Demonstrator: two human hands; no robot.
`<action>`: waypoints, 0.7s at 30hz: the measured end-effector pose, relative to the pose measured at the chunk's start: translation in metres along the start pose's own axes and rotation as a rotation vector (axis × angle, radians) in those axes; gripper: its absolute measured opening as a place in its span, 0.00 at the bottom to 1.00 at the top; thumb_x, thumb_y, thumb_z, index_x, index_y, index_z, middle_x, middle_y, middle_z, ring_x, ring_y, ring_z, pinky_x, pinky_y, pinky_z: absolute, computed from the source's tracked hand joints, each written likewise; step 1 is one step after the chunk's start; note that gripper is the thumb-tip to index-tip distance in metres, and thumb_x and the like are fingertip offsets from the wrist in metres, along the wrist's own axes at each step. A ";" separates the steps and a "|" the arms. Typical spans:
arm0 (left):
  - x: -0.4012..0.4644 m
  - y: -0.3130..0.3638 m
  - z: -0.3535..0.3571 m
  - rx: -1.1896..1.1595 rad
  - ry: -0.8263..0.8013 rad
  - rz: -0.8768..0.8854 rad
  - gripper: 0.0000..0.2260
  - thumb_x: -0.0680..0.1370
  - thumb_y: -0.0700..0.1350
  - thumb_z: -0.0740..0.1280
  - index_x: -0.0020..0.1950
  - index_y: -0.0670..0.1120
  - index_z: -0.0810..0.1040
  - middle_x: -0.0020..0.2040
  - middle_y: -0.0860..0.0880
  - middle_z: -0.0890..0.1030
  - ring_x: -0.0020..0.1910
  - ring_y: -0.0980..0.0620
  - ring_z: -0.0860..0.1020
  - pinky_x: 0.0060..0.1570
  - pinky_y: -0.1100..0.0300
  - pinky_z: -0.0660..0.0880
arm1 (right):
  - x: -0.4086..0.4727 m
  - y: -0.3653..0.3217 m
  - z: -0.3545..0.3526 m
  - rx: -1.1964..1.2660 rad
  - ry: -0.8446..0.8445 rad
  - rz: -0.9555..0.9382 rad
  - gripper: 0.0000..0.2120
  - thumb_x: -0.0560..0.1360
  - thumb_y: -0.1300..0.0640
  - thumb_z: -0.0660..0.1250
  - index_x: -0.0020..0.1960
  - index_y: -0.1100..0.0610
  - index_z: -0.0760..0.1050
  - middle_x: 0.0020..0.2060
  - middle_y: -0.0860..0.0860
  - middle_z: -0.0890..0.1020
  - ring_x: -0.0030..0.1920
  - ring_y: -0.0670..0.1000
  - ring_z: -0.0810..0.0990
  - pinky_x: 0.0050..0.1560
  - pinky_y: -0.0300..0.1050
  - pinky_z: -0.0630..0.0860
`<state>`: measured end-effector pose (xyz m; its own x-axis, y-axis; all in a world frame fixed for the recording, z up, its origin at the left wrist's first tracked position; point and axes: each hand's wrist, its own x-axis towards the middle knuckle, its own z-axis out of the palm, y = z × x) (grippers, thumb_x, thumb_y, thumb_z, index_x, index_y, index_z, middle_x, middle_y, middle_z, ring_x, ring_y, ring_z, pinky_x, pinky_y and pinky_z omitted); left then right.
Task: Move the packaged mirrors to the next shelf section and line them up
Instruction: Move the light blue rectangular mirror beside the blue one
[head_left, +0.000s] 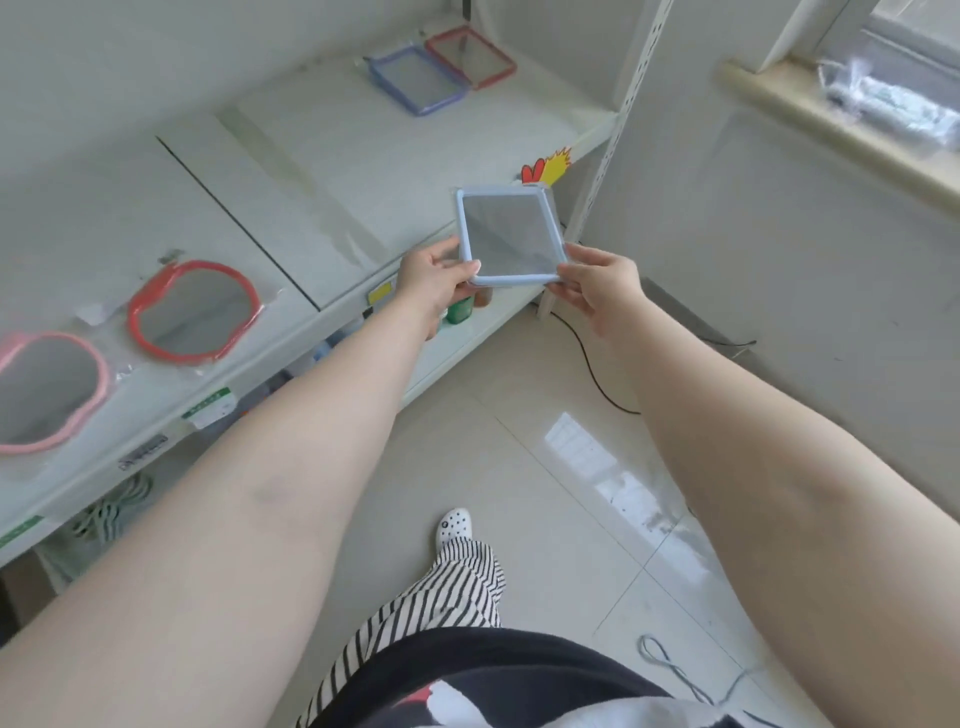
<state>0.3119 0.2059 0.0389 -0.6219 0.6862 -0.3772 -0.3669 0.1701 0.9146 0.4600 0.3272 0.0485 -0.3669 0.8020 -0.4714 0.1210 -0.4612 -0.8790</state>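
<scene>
Both hands hold one light blue mirror (509, 236) up in the air, over the front edge of the white shelf (332, 171). The left hand (434, 278) grips its left bottom corner, with the thumb on top of the frame and the fingers closed under it. The right hand (597, 283) pinches the right bottom corner, fingers curled around the edge. The mirror is tilted, with its glass facing up.

Far back on the right part of the shelf lie two more square mirrors, side by side and touching. One has a dark blue frame (415, 78) and one has a red frame (470, 54). The space between them and the held mirror is bare shelf.

A dark line (234, 218) splits the shelf into two parts. On the left part lie a round red mirror (195, 312) and a round pink mirror (47, 389), each in a clear bag. They are near each other but apart.

A yellow and red sign (548, 166) sticks up at the shelf edge, just behind the held mirror. A white post with holes (621, 119) stands at the right end of the shelf. Small bottles (460, 309) sit on the lower shelf under the left hand. A black cord (597, 374) lies on the shiny floor (545, 457). A white shoe (454, 525) and striped pants (441, 597) show below.
</scene>
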 end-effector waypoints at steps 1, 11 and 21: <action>0.013 0.006 0.002 -0.001 -0.003 0.007 0.24 0.75 0.31 0.67 0.72 0.40 0.69 0.57 0.39 0.80 0.40 0.52 0.81 0.41 0.65 0.82 | 0.011 -0.007 0.004 0.002 0.009 0.000 0.20 0.74 0.70 0.67 0.64 0.62 0.75 0.60 0.60 0.79 0.44 0.55 0.85 0.48 0.43 0.83; 0.107 0.051 0.036 0.008 -0.045 0.000 0.26 0.75 0.32 0.67 0.73 0.41 0.67 0.58 0.41 0.79 0.46 0.51 0.81 0.42 0.66 0.81 | 0.092 -0.068 0.016 0.026 0.054 0.001 0.18 0.74 0.70 0.67 0.63 0.61 0.76 0.54 0.58 0.80 0.44 0.54 0.85 0.49 0.44 0.83; 0.194 0.072 0.073 -0.053 0.084 0.002 0.28 0.74 0.32 0.69 0.73 0.40 0.66 0.53 0.44 0.80 0.42 0.53 0.81 0.42 0.65 0.81 | 0.203 -0.120 0.021 -0.081 -0.061 0.049 0.18 0.75 0.69 0.66 0.63 0.59 0.77 0.43 0.54 0.82 0.38 0.52 0.85 0.56 0.49 0.80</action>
<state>0.2151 0.4030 0.0418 -0.6775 0.6245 -0.3886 -0.4008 0.1296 0.9070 0.3512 0.5371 0.0603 -0.4135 0.7538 -0.5107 0.2130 -0.4652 -0.8592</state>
